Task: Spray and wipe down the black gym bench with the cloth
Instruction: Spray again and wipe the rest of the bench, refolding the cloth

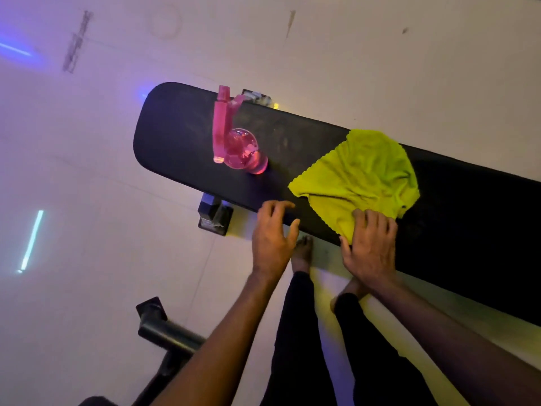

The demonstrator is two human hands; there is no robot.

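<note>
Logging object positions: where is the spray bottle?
Head view: the pink spray bottle stands on the black bench near its rounded end, left of the yellow cloth.

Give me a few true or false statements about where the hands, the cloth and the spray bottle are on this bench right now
1. The yellow-green cloth lies on the black bench. True.
2. The right hand rests on the cloth's near edge. True.
3. The left hand holds the pink spray bottle. False: the bottle stands alone on the bench, and the left hand is at the bench's near edge, fingers spread.
4. The cloth covers the bottle. False: they are apart.
</note>
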